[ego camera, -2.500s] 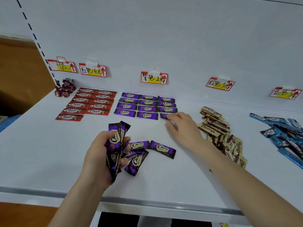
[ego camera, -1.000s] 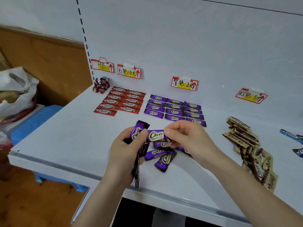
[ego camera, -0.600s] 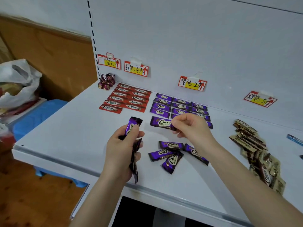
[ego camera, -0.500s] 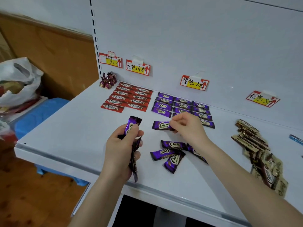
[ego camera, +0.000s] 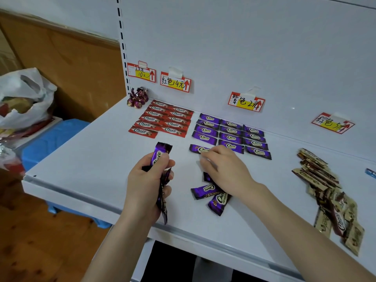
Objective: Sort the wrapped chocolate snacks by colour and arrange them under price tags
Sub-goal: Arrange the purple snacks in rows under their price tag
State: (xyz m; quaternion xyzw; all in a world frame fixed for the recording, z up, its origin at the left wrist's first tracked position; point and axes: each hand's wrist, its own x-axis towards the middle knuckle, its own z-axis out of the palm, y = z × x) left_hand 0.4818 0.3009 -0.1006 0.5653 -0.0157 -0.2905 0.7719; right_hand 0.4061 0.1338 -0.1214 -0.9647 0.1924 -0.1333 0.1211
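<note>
- left hand (ego camera: 148,184): fingers clamped round a bunch of purple wrapped chocolate bars (ego camera: 159,155), held just above the white metal shelf (ego camera: 91,159); one bar sticks up past the thumb
- right hand (ego camera: 225,169): low on the shelf, fingers curled onto the right end of a single purple "Choco" bar (ego camera: 198,149)
- that bar lies flat at the front of the left column of the purple grid (ego camera: 232,131)
- purple grid is three neat columns, below the purple price tag (ego camera: 246,102) on the back panel
- loose purple bars (ego camera: 211,194): small heap on the shelf, partly under the right wrist
- red wrapped bars (ego camera: 162,119): two columns just left of the purple grid, under the red price tag (ego camera: 175,83)
- round foil-wrapped candies (ego camera: 138,97): back left corner, under the "10" price tag (ego camera: 141,72)
- brown-and-gold wrapped bars (ego camera: 325,190): unsorted pile at the right, in front of the brown price tag (ego camera: 332,123)
- blue wrapper (ego camera: 371,173): cut off by the right edge
- white plastic bag (ego camera: 22,98) and blue stool (ego camera: 55,137): left of the shelf
</note>
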